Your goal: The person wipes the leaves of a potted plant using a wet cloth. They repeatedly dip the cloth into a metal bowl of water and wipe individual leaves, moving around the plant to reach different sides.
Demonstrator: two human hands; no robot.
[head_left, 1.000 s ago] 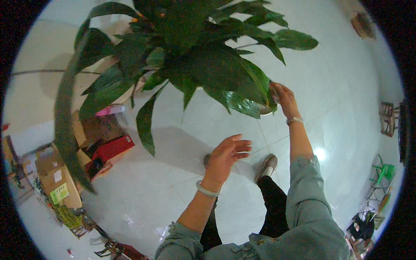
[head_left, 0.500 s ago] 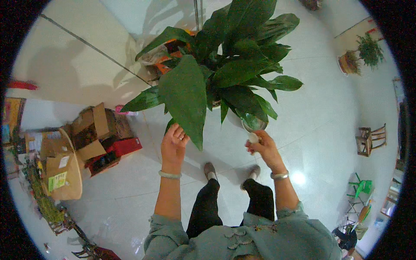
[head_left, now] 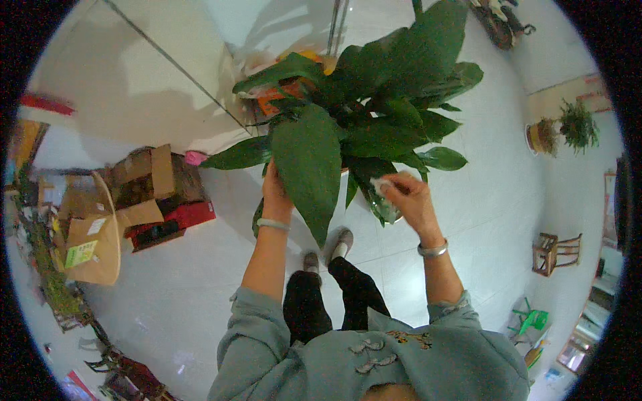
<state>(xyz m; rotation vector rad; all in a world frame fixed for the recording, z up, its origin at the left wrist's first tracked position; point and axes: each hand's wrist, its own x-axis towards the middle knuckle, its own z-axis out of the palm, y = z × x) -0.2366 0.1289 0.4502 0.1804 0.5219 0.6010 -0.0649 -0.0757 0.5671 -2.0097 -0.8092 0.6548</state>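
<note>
A large green-leaved plant [head_left: 361, 113] stands in front of me on the pale tiled floor. My left hand [head_left: 275, 192] reaches under a broad drooping leaf [head_left: 306, 167] and holds it from behind. My right hand [head_left: 406, 192] pinches a small white cloth [head_left: 382, 185] against a lower leaf on the plant's right side. Both wrists carry a bangle. My legs and shoes [head_left: 338, 244] show below the leaves.
Open cardboard boxes [head_left: 144, 177] and a red case [head_left: 174, 224] lie on the floor to my left. A small potted plant [head_left: 558, 130] stands far right, with a wooden stool [head_left: 554, 252] and a green stool [head_left: 531, 321] nearer.
The view swung left across the room. My left hand rose from open air to the broad leaf; my right hand came in from the plant's far right edge to a lower leaf.
</note>
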